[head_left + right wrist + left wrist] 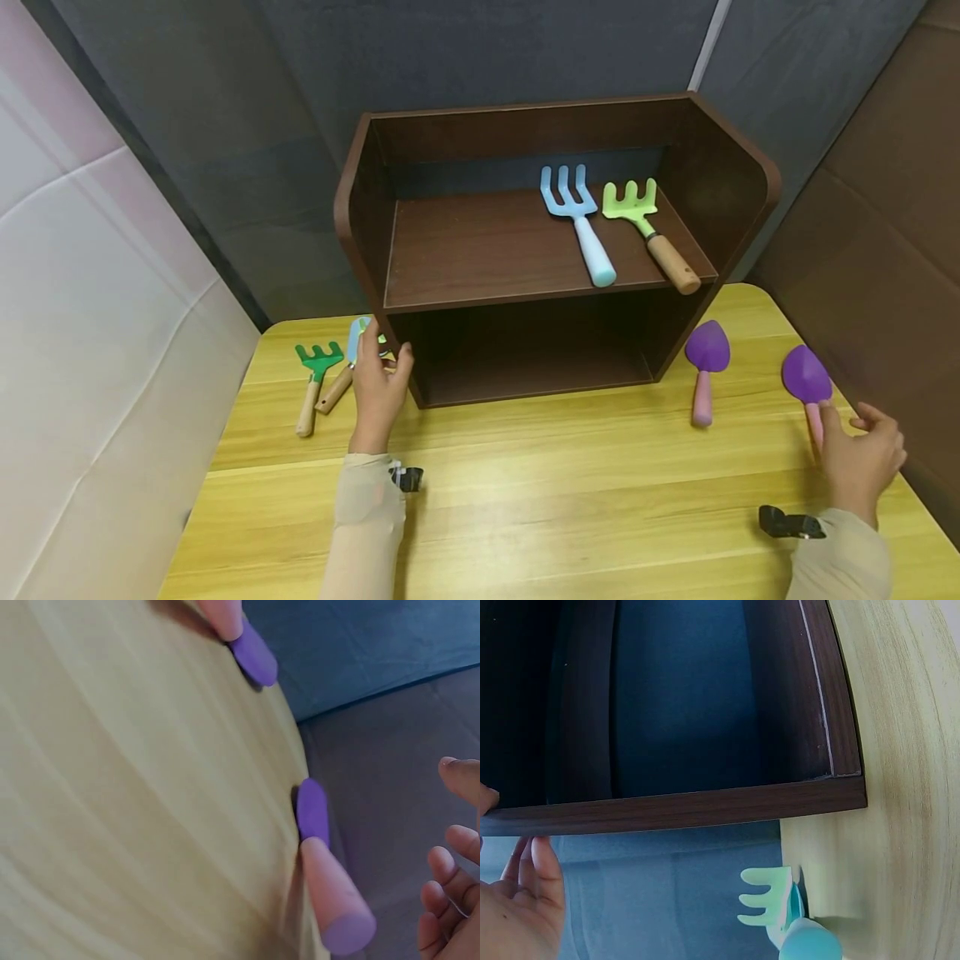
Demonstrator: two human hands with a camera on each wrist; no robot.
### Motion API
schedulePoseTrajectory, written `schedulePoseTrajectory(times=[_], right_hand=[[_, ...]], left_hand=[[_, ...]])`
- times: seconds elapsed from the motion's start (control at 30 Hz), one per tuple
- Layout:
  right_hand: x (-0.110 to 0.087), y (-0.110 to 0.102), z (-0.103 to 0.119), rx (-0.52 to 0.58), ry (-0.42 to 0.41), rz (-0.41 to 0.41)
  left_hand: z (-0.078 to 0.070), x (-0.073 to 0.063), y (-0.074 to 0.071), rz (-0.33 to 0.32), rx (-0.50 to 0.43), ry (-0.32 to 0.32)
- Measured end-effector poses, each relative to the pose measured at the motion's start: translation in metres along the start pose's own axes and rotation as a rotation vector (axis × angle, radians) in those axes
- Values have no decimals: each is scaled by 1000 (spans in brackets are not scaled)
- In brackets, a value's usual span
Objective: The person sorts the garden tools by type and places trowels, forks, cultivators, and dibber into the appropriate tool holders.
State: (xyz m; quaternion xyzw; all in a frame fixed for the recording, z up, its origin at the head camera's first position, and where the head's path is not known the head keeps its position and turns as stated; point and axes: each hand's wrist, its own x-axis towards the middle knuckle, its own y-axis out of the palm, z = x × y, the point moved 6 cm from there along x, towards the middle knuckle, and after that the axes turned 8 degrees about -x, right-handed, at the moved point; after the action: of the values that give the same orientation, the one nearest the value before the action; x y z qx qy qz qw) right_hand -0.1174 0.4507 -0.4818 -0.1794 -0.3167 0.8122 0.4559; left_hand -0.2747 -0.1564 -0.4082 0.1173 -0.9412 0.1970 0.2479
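Observation:
My left hand (pixel 381 392) grips the left side panel of a dark brown two-tier shelf (pixel 480 258). In the left wrist view, the thumb lies on one side of the panel (pixel 675 814) and the fingers on the other. Loosely bent and holding nothing, my right hand (pixel 862 454) hovers by the pink handle of a purple trowel (pixel 807 375). The right wrist view shows a gap between that hand (pixel 457 900) and the trowel's handle (pixel 337 900). A second purple trowel (pixel 707 346) lies nearer the shelf.
A blue hand fork (pixel 585 225) and a light green hand rake (pixel 660 250) lie on the upper tier. Left of the shelf are a green hand rake (pixel 315 375) and a wooden-handled tool (pixel 335 390), partly hidden by my left hand. Walls enclose the wooden table (pixel 540 500).

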Motion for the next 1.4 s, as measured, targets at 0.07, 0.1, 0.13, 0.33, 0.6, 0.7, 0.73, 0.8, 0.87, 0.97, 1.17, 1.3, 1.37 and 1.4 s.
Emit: schedulePoseTrajectory(times=[0.07,0.1,0.13,0.33,0.6,0.7,0.73,0.8,0.87,0.97,1.17,1.3,1.37,1.4], right_hand=[[1,2,-4,-10,-4,-9],[1,2,-6,-14,-7,-14],[1,3,-8,-19,-7,-24],[2,8,-16,-48,29,18],[4,13,-29,-63,40,27],[4,14,-33,-76,16,10],[4,14,-34,-81,2,2],[4,15,-36,-93,-14,-4],[5,16,-37,-98,-15,-6],[6,17,-40,-105,-3,-3],[7,18,-45,-109,10,2],[8,20,-48,-112,8,11],[9,20,-49,-115,10,24],[9,21,-50,-118,13,31]], left_hand=[[0,0,0,-1,2,5],[0,0,0,0,2,8],[0,0,0,-1,3,11],[1,0,0,-5,0,21],[0,0,2,11,3,11],[0,-1,2,11,6,8],[0,-1,2,8,5,10],[0,-1,1,1,5,17],[0,0,0,-6,3,29],[0,0,-1,-13,1,43],[1,1,-1,-18,-1,37],[1,1,-1,-11,-9,32],[1,1,0,-9,-10,32],[1,1,0,-8,-9,32]])
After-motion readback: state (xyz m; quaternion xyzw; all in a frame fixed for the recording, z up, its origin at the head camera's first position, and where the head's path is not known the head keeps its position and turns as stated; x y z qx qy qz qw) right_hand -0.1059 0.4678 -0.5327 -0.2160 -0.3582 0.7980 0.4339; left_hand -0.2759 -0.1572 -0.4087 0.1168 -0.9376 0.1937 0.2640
